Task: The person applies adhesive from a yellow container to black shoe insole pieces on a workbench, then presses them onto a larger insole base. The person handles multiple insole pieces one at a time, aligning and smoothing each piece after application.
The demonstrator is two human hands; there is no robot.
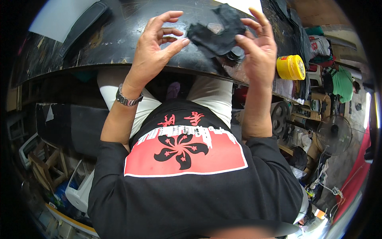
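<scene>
My left hand (157, 47) is raised over the near side of the dark worktable (119, 44), fingers curled but apart, with nothing between thumb and fingers. Opposite it, my right hand (260, 46) is also open, its thumb and fingers spread. Between the hands lies a crumpled, irregular piece of thin black material (221, 34), which looks like cloth or leather. The right thumb tip overlaps its right edge; whether they touch I cannot tell. A small dark round object (235, 53) sits just below the black piece, partly hidden by shadow.
A yellow jar (290, 67) stands at the table's right edge. A long dark curved piece (83, 28) lies at the far left beside a white sheet (59, 18). Beyond the right side are a standing fan (334, 135) and a person in green (343, 84). A white chair (81, 191) is at lower left.
</scene>
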